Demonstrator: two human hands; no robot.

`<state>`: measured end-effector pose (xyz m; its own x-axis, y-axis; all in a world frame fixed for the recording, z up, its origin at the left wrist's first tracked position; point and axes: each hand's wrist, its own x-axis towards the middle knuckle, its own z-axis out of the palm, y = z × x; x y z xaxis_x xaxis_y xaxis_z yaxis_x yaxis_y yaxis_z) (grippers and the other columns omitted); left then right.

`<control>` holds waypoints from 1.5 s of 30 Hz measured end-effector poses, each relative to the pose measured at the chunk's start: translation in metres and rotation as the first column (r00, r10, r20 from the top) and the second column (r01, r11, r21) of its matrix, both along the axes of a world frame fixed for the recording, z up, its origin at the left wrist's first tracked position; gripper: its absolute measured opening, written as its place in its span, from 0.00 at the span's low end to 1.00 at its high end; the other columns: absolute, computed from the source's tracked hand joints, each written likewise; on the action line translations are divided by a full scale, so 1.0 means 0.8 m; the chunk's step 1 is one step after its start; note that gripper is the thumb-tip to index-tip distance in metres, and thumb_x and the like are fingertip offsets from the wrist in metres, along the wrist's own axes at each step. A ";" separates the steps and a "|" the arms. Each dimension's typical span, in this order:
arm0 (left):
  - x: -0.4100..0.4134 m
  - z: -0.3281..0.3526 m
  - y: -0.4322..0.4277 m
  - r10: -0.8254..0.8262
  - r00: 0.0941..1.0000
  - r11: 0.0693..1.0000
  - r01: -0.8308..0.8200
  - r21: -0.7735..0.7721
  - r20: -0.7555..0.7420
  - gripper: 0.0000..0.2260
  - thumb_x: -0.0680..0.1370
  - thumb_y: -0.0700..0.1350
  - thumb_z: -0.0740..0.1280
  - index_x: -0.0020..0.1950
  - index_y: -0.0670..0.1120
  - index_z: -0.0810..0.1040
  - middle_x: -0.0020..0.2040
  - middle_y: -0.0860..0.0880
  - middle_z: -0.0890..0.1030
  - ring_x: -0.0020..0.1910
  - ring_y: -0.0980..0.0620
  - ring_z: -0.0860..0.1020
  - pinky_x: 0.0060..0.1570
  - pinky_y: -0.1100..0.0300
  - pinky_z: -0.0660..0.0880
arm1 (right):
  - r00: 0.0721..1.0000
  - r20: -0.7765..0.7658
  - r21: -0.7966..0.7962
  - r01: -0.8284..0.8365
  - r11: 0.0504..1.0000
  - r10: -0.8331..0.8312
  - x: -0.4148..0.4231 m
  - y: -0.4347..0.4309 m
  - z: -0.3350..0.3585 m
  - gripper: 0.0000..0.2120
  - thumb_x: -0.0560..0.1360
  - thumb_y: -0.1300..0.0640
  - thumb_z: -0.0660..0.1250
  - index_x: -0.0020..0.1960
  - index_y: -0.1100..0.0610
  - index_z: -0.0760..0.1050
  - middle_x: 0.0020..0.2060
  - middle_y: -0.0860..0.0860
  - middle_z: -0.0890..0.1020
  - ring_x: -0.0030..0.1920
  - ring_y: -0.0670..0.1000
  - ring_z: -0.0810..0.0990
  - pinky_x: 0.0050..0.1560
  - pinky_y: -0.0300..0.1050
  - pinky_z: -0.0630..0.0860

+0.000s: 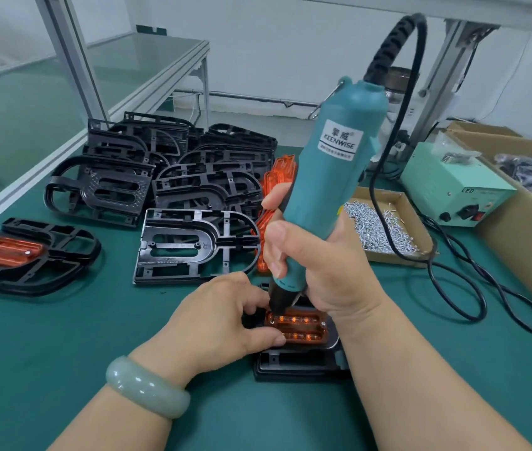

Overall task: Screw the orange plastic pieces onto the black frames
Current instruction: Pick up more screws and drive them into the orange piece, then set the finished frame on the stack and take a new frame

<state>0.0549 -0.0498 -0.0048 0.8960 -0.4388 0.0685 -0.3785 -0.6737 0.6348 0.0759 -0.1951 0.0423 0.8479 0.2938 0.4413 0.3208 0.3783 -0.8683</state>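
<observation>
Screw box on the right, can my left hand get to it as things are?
Probably not directly: the left hand holds the orange piece, and the right hand with the screwdriver stands between it and the screw box.

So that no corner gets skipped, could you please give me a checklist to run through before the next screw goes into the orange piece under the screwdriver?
1. Tool grip: the right hand holds the electric screwdriver around its body: ok.
2. Bit placement: the bit tip sits at the far-left corner of the orange plastic piece: ok.
3. Screw under the bit: hidden, cannot tell.
4. Part steadied: the left hand pinches the piece on the black frame: ok.
5. Far-right corner: a screw head shows there: ok.
6. Supply: the box of screws is well filled: ok.
</observation>
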 end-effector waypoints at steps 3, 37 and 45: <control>0.001 -0.002 0.001 -0.005 1.000 1.000 0.005 -0.001 0.005 0.16 0.63 0.61 0.75 0.33 0.77 0.68 0.38 0.55 0.72 0.38 0.59 0.71 0.39 0.59 0.71 | 1.000 -0.028 0.043 -0.002 0.999 0.003 0.000 -0.003 0.000 0.08 0.69 0.60 0.68 0.48 0.53 0.76 0.25 0.48 0.74 0.23 0.48 0.71 0.30 0.39 0.71; 0.023 0.019 -0.080 -0.104 0.971 0.962 0.044 0.268 0.214 0.23 0.77 0.52 0.64 0.71 0.54 0.66 0.65 0.52 0.71 0.65 0.51 0.67 0.66 0.57 0.64 | 0.961 -0.271 0.748 0.240 0.618 -0.045 0.000 -0.135 -0.039 0.18 0.59 0.53 0.80 0.45 0.52 0.76 0.28 0.43 0.71 0.26 0.41 0.70 0.32 0.35 0.72; 0.035 0.024 -0.089 -0.121 0.965 0.909 0.014 0.416 0.231 0.14 0.78 0.46 0.64 0.64 0.53 0.74 0.56 0.49 0.74 0.57 0.46 0.71 0.56 0.53 0.70 | 0.944 -0.325 0.737 0.292 0.610 -0.060 0.003 -0.140 -0.044 0.19 0.58 0.52 0.79 0.45 0.53 0.76 0.28 0.43 0.70 0.25 0.41 0.70 0.31 0.35 0.73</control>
<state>0.0829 -0.1208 0.0147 0.8407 -0.5347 0.0852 -0.5405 -0.8194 0.1908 0.0783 -0.3074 0.0070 0.9541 -0.2203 0.2028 0.2796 0.8978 -0.3402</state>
